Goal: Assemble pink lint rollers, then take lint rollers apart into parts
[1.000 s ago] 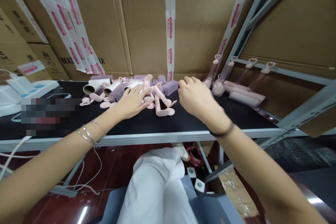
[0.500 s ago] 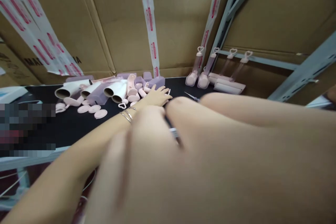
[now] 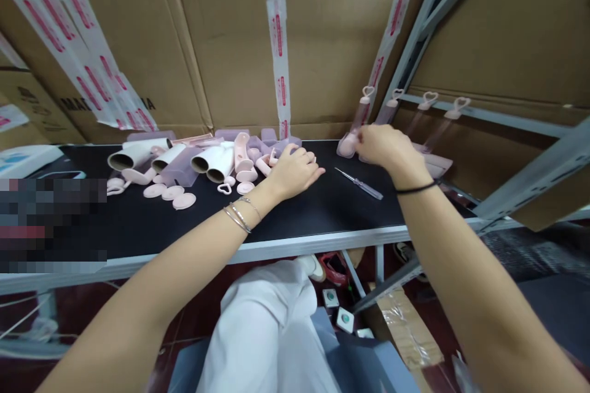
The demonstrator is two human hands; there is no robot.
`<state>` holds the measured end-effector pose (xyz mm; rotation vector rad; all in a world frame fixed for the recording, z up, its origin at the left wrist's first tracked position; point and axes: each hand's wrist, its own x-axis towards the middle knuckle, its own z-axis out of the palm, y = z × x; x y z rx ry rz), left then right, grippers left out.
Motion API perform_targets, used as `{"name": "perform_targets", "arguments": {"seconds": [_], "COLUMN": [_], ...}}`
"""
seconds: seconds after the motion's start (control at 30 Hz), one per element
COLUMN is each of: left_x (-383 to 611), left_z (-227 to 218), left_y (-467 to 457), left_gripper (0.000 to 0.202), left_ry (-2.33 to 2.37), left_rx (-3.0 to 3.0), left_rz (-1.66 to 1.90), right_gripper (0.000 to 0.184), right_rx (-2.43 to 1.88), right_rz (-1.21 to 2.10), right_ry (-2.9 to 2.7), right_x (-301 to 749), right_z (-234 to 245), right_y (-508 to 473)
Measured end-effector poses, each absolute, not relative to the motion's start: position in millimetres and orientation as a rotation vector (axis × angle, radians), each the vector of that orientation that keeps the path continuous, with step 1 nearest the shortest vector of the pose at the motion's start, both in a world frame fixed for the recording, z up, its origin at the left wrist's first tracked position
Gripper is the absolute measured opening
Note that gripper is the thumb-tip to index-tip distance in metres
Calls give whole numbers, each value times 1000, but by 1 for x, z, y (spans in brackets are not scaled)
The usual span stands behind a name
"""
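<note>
My left hand [image 3: 297,171] rests at the right end of a pile of pink and lilac plastic parts [image 3: 242,156]. Its thumb is stretched away from loosely bent fingers, and nothing shows in its grasp. On the far right of the black table, my right hand [image 3: 382,146] reaches down to the pink round base of an upright clear tube [image 3: 361,113] with a heart-shaped handle. Its fingertips are bent, blurred and partly hidden, so I cannot tell whether they grip the base. Between the hands lies a screwdriver [image 3: 362,184] with a clear handle.
More heart-handled tubes [image 3: 454,112] stand at the right, partly behind my right hand. White hollow tubes [image 3: 138,152] and flat pink discs [image 3: 184,201] lie on the left. A cardboard wall [image 3: 221,43] closes the back; a metal post [image 3: 534,166] rises at the right.
My right arm, earlier blurred and close across the view, has moved out to the heart-handled tubes. My left hand stays by the pile, its fingers more bent. The screwdriver is now fully uncovered.
</note>
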<state>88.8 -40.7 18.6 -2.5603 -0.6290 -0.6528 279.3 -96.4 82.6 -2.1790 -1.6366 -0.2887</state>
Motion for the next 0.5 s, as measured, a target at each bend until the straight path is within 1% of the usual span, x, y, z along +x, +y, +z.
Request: {"name": "perform_targets", "arguments": {"seconds": [0.1, 0.13, 0.2, 0.23, 0.3, 0.33, 0.43, 0.5], "left_x": [94, 95, 95, 94, 92, 91, 88, 86], "left_z": [19, 18, 16, 16, 16, 16, 19, 21], "left_y": [-48, -49, -52, -53, -53, -53, -51, -49], "left_gripper": [35, 36, 38, 36, 33, 32, 30, 29], "left_ry": [-607, -581, -523, -508, -523, -545, -618, -659], "left_rx": [-2599, -2614, -2631, -2633, -2631, -2630, -2633, -2653], "left_rz": [-642, -626, -588, -576, -576, -588, -644, -686], "right_gripper": [51, 59, 70, 73, 73, 69, 49, 40], "right_rx": [-2048, -2036, -1999, -1978, -1967, -1995, -2138, -2191], "right_rz": [-264, -228, -134, -102, -85, -88, -97, -103], "right_ry": [-1174, -1035, -895, -874, -877, -883, -898, -929], "right_x": [337, 350, 366, 370, 372, 372, 373, 375], "right_z": [59, 52, 40, 36, 30, 27, 23, 21], "right_y": [-37, -22, -1, 6, 16, 19, 25, 26]}}
